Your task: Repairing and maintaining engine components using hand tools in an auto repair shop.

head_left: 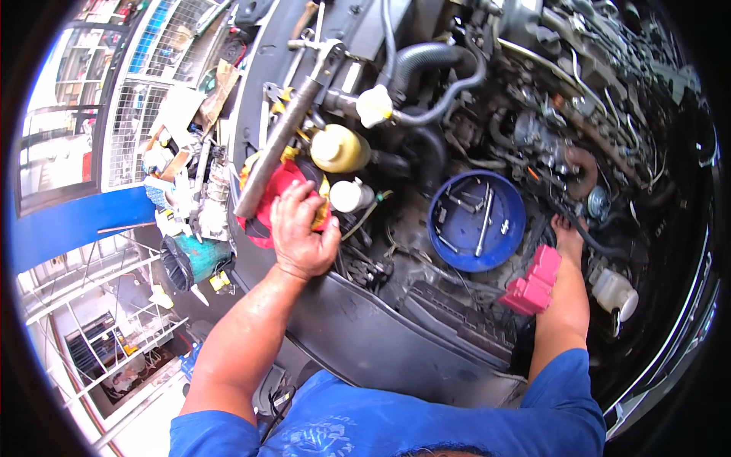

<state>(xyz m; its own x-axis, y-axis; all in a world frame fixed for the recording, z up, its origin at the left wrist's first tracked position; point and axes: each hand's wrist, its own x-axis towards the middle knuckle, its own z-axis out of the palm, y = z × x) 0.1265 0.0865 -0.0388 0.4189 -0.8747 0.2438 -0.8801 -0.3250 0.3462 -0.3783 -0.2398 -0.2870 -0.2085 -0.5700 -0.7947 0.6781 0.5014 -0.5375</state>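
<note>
My left hand [301, 232] lies on a red cloth [278, 199] at the near left edge of the engine bay, its fingers stretched out and holding nothing. Across that cloth slants a long metal pipe [276, 156], close to my fingertips. On the right, my right hand [567, 231] reaches down into the engine bay beside a black hose [595, 242]. Its fingertips are partly hidden, so I cannot make out whether they grip anything. Between my hands sits a blue bowl [449, 257] with several loose metal tools, among them a long socket extension [485, 221].
A pinkish-red plastic cover [533, 283] stands beside my right forearm. White [613, 295] and yellowish [339, 148] reservoirs, hoses and wiring crowd the bay. The dark fender [365, 335] runs in front of my body. Left of the car are a teal cylinder [199, 259] and white railings [99, 320].
</note>
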